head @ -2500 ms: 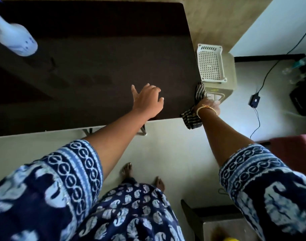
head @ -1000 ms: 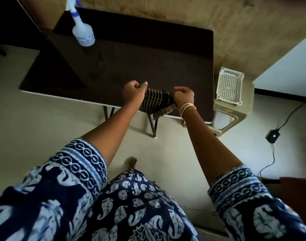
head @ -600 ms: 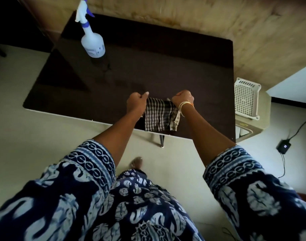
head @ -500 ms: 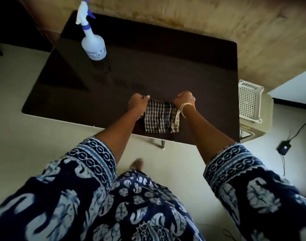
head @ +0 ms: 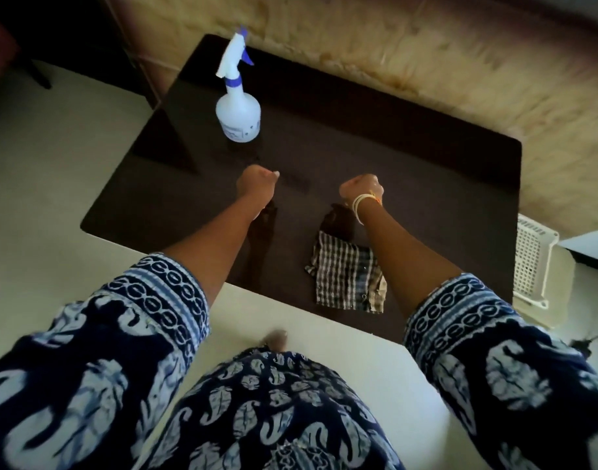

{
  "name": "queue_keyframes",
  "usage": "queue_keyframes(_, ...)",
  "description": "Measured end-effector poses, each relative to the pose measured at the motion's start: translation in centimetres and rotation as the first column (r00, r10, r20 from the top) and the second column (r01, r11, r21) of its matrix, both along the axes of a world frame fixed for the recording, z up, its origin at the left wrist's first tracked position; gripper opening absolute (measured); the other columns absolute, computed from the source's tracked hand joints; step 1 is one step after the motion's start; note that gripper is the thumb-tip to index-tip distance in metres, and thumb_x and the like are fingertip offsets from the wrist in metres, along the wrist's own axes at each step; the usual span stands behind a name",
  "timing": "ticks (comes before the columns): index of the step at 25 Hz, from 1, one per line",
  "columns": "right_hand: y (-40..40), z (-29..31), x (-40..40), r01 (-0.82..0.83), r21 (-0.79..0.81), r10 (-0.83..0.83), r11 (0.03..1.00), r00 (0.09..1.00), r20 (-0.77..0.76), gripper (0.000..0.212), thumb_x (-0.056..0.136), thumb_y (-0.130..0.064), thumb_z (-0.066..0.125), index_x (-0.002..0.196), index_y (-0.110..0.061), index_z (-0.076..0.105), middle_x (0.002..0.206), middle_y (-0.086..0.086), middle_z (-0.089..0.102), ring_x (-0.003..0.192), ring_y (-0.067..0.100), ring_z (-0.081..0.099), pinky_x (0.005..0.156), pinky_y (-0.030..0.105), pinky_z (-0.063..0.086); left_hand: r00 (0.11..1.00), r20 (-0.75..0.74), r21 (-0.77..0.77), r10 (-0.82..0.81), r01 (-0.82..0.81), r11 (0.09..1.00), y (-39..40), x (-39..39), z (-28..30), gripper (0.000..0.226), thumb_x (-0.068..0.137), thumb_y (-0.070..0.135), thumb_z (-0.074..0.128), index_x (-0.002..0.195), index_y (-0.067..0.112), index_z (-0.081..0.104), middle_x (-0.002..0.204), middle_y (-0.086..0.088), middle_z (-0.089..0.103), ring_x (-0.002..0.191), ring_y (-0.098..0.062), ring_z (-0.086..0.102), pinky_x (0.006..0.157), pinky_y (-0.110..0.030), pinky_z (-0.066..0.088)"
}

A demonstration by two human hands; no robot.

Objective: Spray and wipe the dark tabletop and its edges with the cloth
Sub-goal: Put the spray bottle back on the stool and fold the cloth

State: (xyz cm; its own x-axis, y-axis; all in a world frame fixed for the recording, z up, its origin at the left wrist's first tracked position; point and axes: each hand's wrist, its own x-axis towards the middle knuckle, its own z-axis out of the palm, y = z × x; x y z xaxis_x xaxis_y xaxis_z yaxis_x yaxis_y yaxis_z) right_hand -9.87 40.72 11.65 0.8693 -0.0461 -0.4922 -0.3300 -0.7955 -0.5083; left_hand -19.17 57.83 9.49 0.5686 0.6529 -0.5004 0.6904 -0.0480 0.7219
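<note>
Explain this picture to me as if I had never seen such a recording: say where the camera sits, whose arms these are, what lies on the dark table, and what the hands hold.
There is no machine here. One wide-angle camera is worn on a person's head and looks forward and down, so the two arms that reach in from the bottom belong to the wearer. The patterned blue and white sleeves and garment are theirs too.

The left hand and the right hand are both curled into loose fists above the dark tabletop. Neither appears to hold anything. The right wrist wears pale bangles.

Two things lie on the table. A checked cloth lies folded near the front edge, under the right forearm. A white spray bottle with a blue trigger stands upright towards the far left.

Off the table to the right is a white perforated plastic basket.
</note>
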Motion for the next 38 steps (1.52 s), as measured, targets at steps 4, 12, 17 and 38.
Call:
queue_keyframes(4, 8.1, -1.4, 3.4, -0.210, -0.007, 0.210, 0.978, 0.977, -0.027, 0.039, 0.076, -0.027, 0.061, 0.107, -0.005, 0.069, 0.107, 0.013, 0.070, 0.100, 0.028, 0.068, 0.079, 0.028, 0.053, 0.993, -0.021, -0.028, 0.113, -0.113, 0.993, 5.2, 0.7, -0.2, 0.030, 0.090, 0.035, 0.061, 0.106, 0.010, 0.066, 0.106, -0.011, 0.070, 0.101, -0.031, 0.067, 0.090, -0.046, 0.055)
queue_keyframes(12, 21.0, 1.3, 5.7, -0.507, 0.180, 0.479, 0.843, 0.860, 0.178, 0.055, 0.078, -0.038, 0.074, 0.127, -0.019, 0.057, 0.128, 0.004, 0.058, 0.116, 0.020, 0.056, 0.092, 0.027, 0.046, 0.973, 0.094, -0.021, 0.211, -0.210, 0.978, 9.1, 3.0, 0.1, 0.050, 0.092, 0.024, 0.063, 0.136, 0.015, 0.042, 0.133, -0.005, 0.053, 0.108, -0.021, 0.058, 0.093, -0.041, 0.054)
queue_keyframes(17, 24.1, 0.1, 6.7, -0.570, 0.232, 0.528, 0.789, 0.820, 0.219, 0.060, 0.081, -0.045, 0.070, 0.133, -0.020, 0.054, 0.132, 0.003, 0.057, 0.121, 0.022, 0.053, 0.099, 0.034, 0.044, 0.966, 0.069, -0.015, 0.248, -0.247, 0.969, 9.5, 2.5, -0.6, 0.054, 0.093, 0.023, 0.062, 0.142, 0.019, 0.040, 0.145, -0.005, 0.048, 0.127, -0.021, 0.052, 0.095, -0.030, 0.048)
queue_keyframes(38, -17.7, 1.9, 11.6, -0.191, 0.234, 0.024, 0.953, 0.820, 0.572, 0.038, 0.073, -0.051, 0.077, 0.068, -0.015, 0.065, 0.057, -0.007, 0.057, 0.052, 0.001, 0.049, 0.051, 0.007, 0.035, 0.907, 0.084, 0.553, -0.413, 0.302, 0.777, -22.4, 8.8, -0.8, 0.037, 0.095, 0.023, 0.053, 0.131, 0.018, 0.052, 0.135, 0.000, 0.052, 0.122, -0.019, 0.052, 0.103, -0.046, 0.036)
